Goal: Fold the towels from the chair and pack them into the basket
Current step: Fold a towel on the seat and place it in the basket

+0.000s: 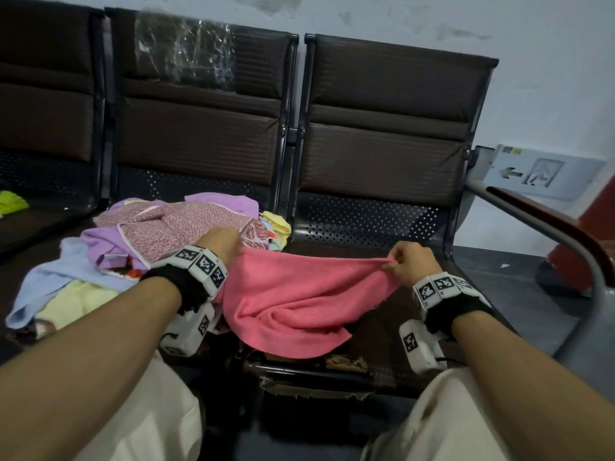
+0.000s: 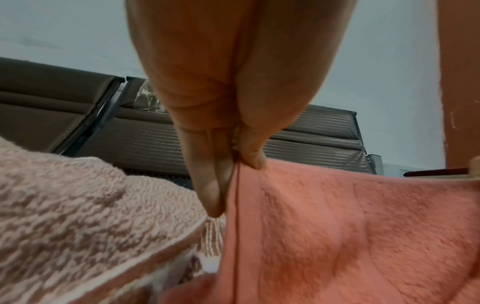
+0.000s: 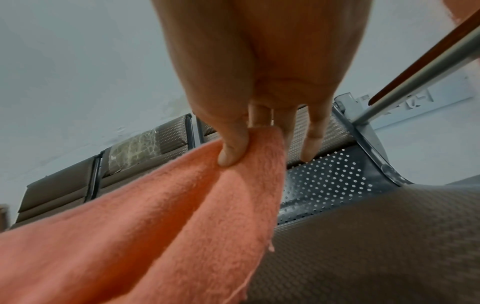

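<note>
The pink towel (image 1: pixel 293 297) is pinched at two top corners by the left hand (image 1: pixel 221 242) and right hand (image 1: pixel 411 262), above the chair seat's (image 1: pixel 382 224) front edge. It should be pulled tight before it is folded.

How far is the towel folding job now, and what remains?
No folded towel or basket is in view. In hand: the left hand and right hand each pinch the pink towel, stretched over the right seat. Left: folding it, plus the towel pile.
</note>
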The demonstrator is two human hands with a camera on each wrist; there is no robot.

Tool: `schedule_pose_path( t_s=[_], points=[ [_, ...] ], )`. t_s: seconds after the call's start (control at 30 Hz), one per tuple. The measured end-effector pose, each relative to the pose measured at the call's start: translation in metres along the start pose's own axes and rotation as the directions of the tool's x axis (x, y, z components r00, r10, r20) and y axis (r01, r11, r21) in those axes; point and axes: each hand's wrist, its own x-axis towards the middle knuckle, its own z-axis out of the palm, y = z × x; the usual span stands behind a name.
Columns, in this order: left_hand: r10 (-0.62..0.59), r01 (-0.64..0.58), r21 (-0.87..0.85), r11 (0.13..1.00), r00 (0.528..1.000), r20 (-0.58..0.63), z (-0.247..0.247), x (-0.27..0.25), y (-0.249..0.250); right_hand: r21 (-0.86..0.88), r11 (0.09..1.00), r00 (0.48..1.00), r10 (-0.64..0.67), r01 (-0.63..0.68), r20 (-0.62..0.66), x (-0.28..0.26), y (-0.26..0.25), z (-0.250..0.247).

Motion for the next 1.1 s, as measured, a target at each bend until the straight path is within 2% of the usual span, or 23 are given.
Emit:
schedule_pose_path(
  t_s=[0.07,0.13,0.23,0.3,0.4,0.53,0.7,0.83,0.9,0.97,1.03,1.1],
  points=[
    [0.026,-0.033,-0.067,0.997,0.994,-0.102,-0.003,-0.001,0.006,-0.035,0.999,0.999,-0.013,0.015,0.033,0.0,0.001,-0.004],
    [0.059,-0.097,-0.138,0.986,0.964,-0.258,-0.006,-0.003,0.012,-0.048,0.999,0.999,0.006,-0.004,0.035,0.002,0.0,-0.01],
    [0.105,-0.201,-0.192,0.961,0.901,-0.421,-0.014,-0.004,0.023,0.022,0.999,0.997,0.035,-0.033,-0.064,0.002,-0.003,-0.02],
    [0.084,-0.242,-0.269,0.932,0.868,-0.49,-0.02,-0.003,0.027,0.107,0.994,0.987,0.036,-0.019,-0.158,0.001,-0.005,-0.026],
    [-0.035,-0.246,-0.437,0.865,0.84,-0.542,-0.03,-0.002,0.033,0.269,0.96,0.945,0.022,0.071,-0.327,-0.001,-0.014,-0.037],
    [-0.173,-0.267,-0.624,0.734,0.815,-0.553,-0.053,-0.005,0.049,0.468,0.866,0.883,0.069,0.178,-0.464,0.0,-0.035,-0.06],
    [-0.261,-0.369,-0.691,0.621,0.734,-0.627,-0.088,-0.004,0.064,0.507,0.815,0.775,0.119,0.28,-0.62,0.004,-0.057,-0.098],
    [-0.352,-0.42,-0.732,0.536,0.677,-0.646,-0.098,0.001,0.064,0.482,0.818,0.724,0.123,0.313,-0.679,0.006,-0.062,-0.112],
    [-0.317,-0.41,-0.723,0.556,0.699,-0.64,-0.093,0.005,0.061,0.476,0.829,0.722,0.135,0.293,-0.679,0.007,-0.056,-0.107],
    [-0.266,-0.375,-0.74,0.559,0.764,-0.588,-0.08,0.012,0.057,0.514,0.826,0.745,0.189,0.231,-0.639,0.007,-0.047,-0.096],
    [-0.252,-0.319,-0.8,0.509,0.833,-0.493,-0.063,0.018,0.054,0.58,0.799,0.782,0.258,0.157,-0.567,0.01,-0.038,-0.083],
    [-0.26,-0.261,-0.866,0.427,0.881,-0.394,-0.05,0.023,0.053,0.63,0.773,0.821,0.307,0.081,-0.482,0.017,-0.027,-0.07]
  ],
)
